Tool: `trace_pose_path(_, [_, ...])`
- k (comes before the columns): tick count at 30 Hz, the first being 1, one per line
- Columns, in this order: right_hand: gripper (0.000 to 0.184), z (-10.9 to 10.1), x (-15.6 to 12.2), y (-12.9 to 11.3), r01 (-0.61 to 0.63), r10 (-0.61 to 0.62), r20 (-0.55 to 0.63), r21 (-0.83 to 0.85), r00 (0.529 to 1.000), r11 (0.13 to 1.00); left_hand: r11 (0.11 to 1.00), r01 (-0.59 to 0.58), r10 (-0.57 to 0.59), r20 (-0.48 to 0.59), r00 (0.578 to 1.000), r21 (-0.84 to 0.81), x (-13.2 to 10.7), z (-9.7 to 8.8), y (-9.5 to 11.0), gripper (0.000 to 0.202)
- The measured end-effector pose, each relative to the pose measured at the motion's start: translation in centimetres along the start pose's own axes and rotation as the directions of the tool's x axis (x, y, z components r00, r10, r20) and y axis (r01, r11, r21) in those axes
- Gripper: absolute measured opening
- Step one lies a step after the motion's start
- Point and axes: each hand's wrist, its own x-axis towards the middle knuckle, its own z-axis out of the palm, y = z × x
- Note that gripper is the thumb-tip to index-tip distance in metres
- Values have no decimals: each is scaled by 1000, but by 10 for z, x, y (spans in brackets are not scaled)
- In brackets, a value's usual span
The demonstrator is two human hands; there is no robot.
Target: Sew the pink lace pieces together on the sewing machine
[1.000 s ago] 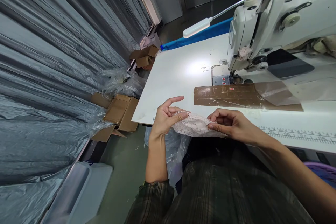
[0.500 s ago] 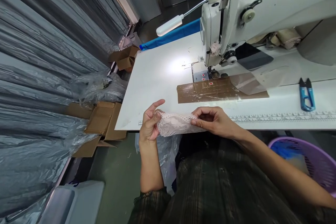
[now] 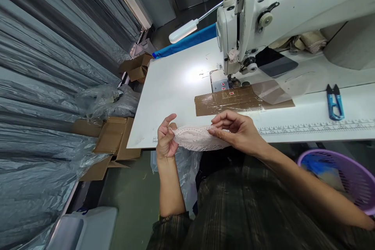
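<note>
A strip of pale pink lace fabric [image 3: 193, 139] stretches between my hands, just over the front edge of the white sewing table [image 3: 164, 97]. My left hand [image 3: 166, 136] pinches its left end between thumb and fingers, with the index finger raised. At the right part of the lace, my right hand [image 3: 234, 129] has its thumb lying along the top edge; the fingers are loosely curled above, and the thumb and fingers seem closed on the cloth. Beyond the hands stands a white sewing machine [image 3: 234, 39], its needle area over a metal plate [image 3: 219, 86].
Brown tape-covered board [image 3: 222, 104] lies before the needle. Blue thread snips [image 3: 335, 102] rest at the right, above a printed ruler [image 3: 307, 127]. A purple basket [image 3: 351, 175] stands below right. Open cardboard boxes [image 3: 111, 136] and plastic-covered curtains [image 3: 43, 86] are at the left.
My right hand has lifted its fingers slightly and shifted a little left along the lace's edge. The lace now looks flatter and more drawn out. The view has shifted slightly.
</note>
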Motion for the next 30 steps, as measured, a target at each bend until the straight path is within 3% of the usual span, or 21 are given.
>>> trace_pose_path(8, [34,1,1,-3,18,-14,49,-83,999,996,998,-32,36,-80,996,49,0,-11,-3,57])
trace_pose_path(11, [32,3,6,-4,-5,12,67,-110,998,994,962,-29,69,-139,988,271,3,-10,4,52])
trace_pose_path(13, [31,4,11,-6,-23,36,87,-147,996,989,844,-77,176,-138,975,532,5,-1,14,42])
trace_pose_path(15, [29,4,14,-8,-31,56,125,-190,991,981,687,-142,214,-12,977,713,7,13,26,37])
trace_pose_path(17, [29,5,17,-11,-20,62,172,-237,983,971,628,-177,50,187,981,757,10,29,38,39])
trace_pose_path(19, [28,5,18,-16,25,38,208,-293,978,956,621,-190,-153,355,922,761,14,42,46,45])
trace_pose_path(21, [27,4,19,-20,89,-5,238,-346,971,934,622,-199,-280,452,847,758,20,51,49,46])
trace_pose_path(23, [28,4,19,-26,141,-34,270,-388,962,911,639,-193,-343,500,795,744,27,54,50,45])
trace_pose_path(25, [30,3,21,-30,172,-56,276,-416,959,893,655,-169,-378,513,770,736,35,54,51,42])
trace_pose_path(30, [38,-6,26,-27,270,-207,193,-403,959,874,570,-255,-313,494,811,781,46,54,62,22])
